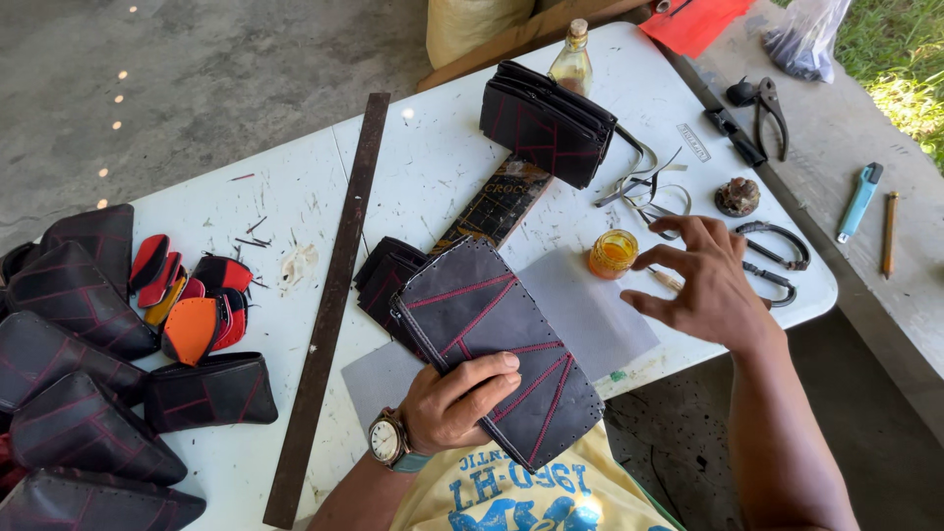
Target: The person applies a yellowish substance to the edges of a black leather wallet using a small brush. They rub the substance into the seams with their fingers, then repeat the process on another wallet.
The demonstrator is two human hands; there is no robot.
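Note:
My left hand [454, 400], with a wristwatch on the wrist, grips a dark grey leather piece [492, 339] with red stitching and punched edge holes, held tilted over the table's near edge. My right hand [703, 280] hovers with fingers spread just right of a small open jar of yellow glue [612, 253]. A thin stick [667, 278] lies under its fingers; whether they touch it is unclear. A grey sheet [590, 320] lies on the white table [433, 167] beneath the leather piece.
A long rusty metal ruler [329, 310] crosses the table. Stitched dark pouches [79, 374] and orange and red leather bits [192, 300] lie left. A stack of leather panels [546, 123], glass bottle [572, 59], scissors [777, 258] and pliers [762, 108] sit at the back right.

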